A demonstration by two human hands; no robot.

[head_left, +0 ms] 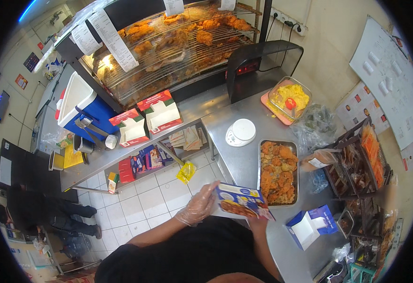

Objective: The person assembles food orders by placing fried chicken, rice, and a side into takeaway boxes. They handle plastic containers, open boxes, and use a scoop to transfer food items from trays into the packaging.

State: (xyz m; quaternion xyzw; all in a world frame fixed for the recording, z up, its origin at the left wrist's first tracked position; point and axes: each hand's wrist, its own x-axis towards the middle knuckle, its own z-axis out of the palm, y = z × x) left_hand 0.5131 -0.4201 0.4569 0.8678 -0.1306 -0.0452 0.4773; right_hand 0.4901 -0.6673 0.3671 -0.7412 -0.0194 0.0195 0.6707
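The left hand (198, 207), in a clear glove, grips the left edge of a printed box (239, 200); the right hand (258, 223) is mostly hidden behind it, so I cannot tell how its fingers stand. The step in hand appears to be handling this box, held tilted between the hands; the next move would call for a steady hold on both sides. Just beyond the right hand lies a tray (297, 181) of fried chicken (278, 172), whose near edge could get in the way. An open carton (310, 227) sits to its right; a scale (240, 132) stands farther ahead.
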